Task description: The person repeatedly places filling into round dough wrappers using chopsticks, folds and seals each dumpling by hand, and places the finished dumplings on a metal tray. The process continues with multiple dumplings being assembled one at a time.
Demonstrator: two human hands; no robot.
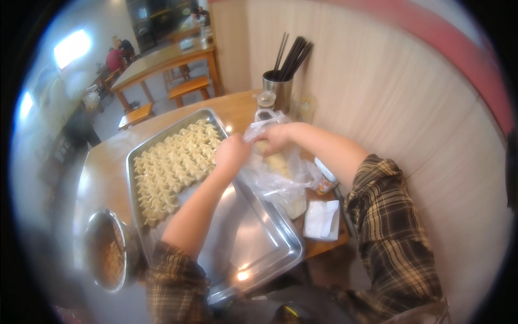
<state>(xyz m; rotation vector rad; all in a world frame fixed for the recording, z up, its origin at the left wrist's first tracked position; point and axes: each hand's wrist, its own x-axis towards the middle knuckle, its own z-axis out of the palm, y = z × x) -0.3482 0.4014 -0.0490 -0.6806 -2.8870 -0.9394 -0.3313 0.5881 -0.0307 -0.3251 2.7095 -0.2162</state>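
an eatery: a metal cup of black chopsticks stands on the table; beyond it are wooden stools, a dining table and seated people.

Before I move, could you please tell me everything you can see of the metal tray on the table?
The metal tray is large, shallow and rectangular with rounded corners, a raised rim and a shiny, steel-like surface. It lies flat on the wooden table, angled to the person. Pale, folded dumplings sit in close rows over its far left part; its near part shows the metal bottom with bright reflections. The left forearm crosses above it. Whether the left hand touches its rim is unclear.
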